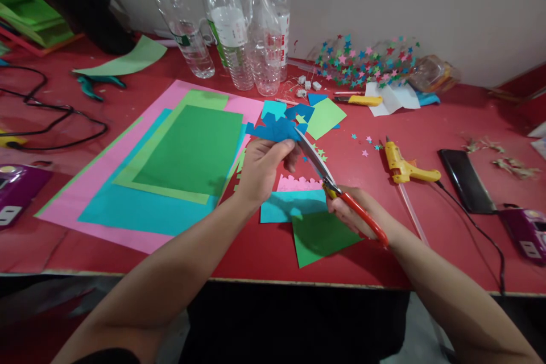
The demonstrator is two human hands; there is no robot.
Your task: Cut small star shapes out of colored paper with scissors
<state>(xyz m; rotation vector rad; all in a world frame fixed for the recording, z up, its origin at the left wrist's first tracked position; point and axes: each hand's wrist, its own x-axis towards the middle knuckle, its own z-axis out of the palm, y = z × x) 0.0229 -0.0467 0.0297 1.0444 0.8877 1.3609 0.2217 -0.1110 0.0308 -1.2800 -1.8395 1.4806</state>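
Note:
My left hand (268, 162) pinches a dark blue piece of paper (273, 128) with notched edges between thumb and fingers, above the table. In my right hand (352, 207) is a pair of scissors (356, 210) with red handles. Their blades point up and left, and the tips meet the right side of the blue paper. Below my hands lie a pink strip with a jagged edge (298, 183), a light blue sheet (277, 207) and a green sheet (318, 239). Small cut stars (364, 153) are scattered to the right.
Stacked coloured sheets (187, 148) lie on the left. Several plastic bottles (230, 34) stand against the wall. On the right are a yellow glue gun (405, 168) with a cord and a black phone (466, 181). A yellow cutter knife (360, 100) lies behind.

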